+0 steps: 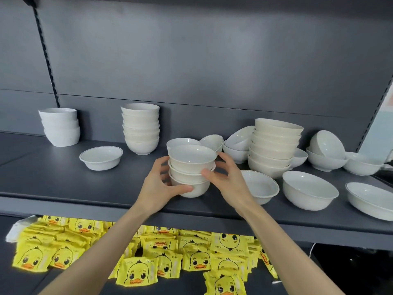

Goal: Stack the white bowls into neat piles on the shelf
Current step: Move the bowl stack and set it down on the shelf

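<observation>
Forearms come up from bottom edge over yellow duck packets point(136, 273) on lower level. Left hand point(157, 184) and right hand point(225, 177) both curl round three-bowl stack point(191, 171), thumbs on near side. Stack upright at front-centre of grey shelf point(63, 177); contact with shelf unclear. Back-left piles point(60, 126), tall pile point(141, 128); big pile point(274, 145) at right, loose bowls point(309, 190) around it.

The left hand point(158, 186) and the right hand point(226, 180) hold a stack of three white bowls point(191, 170) near the front edge of the dark grey shelf point(63, 179). The left thumb curls round the bottom bowl and the right thumb presses on the middle one. A taller pile point(141, 128) stands behind to the left, loose bowls point(309, 189) lie to the right, and yellow duck packets point(138, 271) cover the level below.
</observation>
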Action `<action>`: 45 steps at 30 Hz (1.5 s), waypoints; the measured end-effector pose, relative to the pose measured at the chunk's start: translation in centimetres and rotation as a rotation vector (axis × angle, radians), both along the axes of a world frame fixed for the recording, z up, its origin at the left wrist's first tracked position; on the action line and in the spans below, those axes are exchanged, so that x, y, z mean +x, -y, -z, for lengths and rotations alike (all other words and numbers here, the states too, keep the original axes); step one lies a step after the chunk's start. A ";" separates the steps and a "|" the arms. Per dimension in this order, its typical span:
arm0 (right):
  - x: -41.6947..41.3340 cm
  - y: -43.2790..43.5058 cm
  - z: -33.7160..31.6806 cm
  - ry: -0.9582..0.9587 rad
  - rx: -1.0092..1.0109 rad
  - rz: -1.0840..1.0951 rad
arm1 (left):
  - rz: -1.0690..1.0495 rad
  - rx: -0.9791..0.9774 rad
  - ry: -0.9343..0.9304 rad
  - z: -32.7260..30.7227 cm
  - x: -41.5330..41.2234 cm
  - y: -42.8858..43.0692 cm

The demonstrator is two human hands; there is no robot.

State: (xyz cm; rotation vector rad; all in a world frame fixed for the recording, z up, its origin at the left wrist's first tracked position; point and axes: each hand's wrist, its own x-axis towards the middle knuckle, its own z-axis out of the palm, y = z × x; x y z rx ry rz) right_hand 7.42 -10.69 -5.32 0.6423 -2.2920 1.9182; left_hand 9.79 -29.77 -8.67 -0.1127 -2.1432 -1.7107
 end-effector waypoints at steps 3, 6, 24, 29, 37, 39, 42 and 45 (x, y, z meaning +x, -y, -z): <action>-0.9 2.0 0.3 0.033 0.005 0.028 | -0.038 -0.015 -0.007 -0.1 -1.0 1.2; -2.0 3.7 0.8 0.060 0.019 0.080 | -0.045 -0.047 0.009 -0.1 -2.2 2.2; -2.5 5.8 2.1 0.086 -0.041 0.032 | 0.250 -0.161 0.115 -0.4 -5.3 7.1; -2.3 5.9 1.8 0.070 -0.048 0.058 | 0.286 -0.084 0.126 -0.7 -5.0 6.7; -0.1 4.8 -0.8 0.016 -0.109 0.082 | 0.242 -0.082 -0.018 -3.3 -3.1 5.6; 0.8 3.4 -2.0 -0.014 -0.112 0.107 | 0.245 -0.082 -0.063 -4.6 -2.3 4.3; 2.4 0.5 -3.7 -0.040 -0.102 0.151 | 0.259 -0.082 -0.091 -5.9 -1.4 1.4; 4.1 -3.4 -4.4 -0.062 -0.068 0.213 | 0.288 -0.066 -0.097 -6.5 -0.4 -2.6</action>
